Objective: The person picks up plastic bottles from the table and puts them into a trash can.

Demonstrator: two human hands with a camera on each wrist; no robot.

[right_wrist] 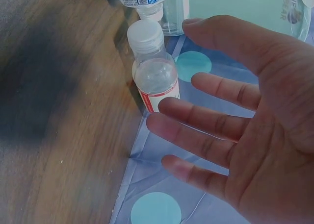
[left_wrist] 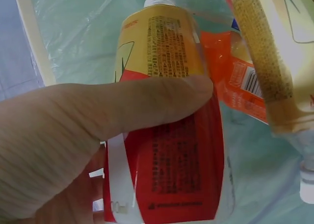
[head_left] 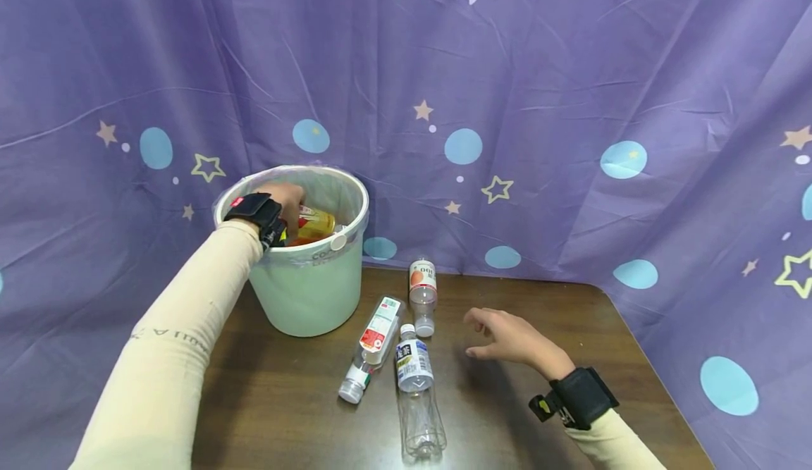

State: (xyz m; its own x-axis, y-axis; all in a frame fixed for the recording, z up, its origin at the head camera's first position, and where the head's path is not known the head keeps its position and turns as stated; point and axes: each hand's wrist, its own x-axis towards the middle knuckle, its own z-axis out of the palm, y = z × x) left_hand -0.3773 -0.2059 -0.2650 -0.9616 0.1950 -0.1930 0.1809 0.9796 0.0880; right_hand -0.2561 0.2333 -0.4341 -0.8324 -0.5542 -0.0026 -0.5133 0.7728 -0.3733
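Observation:
My left hand (head_left: 292,208) reaches into a pale green bin (head_left: 309,297) and grips a bottle with a yellow and red label (head_left: 315,223). In the left wrist view my thumb (left_wrist: 127,106) lies across that bottle (left_wrist: 169,155), above an orange-labelled bottle (left_wrist: 240,82) and a beige one (left_wrist: 274,52) inside the bin. My right hand (head_left: 476,332) hovers over the table with fingers (right_wrist: 206,111) spread, holding nothing. It is just right of a clear bottle with a peach label (head_left: 422,294), whose white cap (right_wrist: 145,34) points towards it.
Two more bottles lie on the dark wooden table (head_left: 507,421): one with a red and white label (head_left: 377,343) and one with a blue and white label (head_left: 415,385). A purple star-patterned cloth (head_left: 507,103) hangs behind and drapes round the table's edges.

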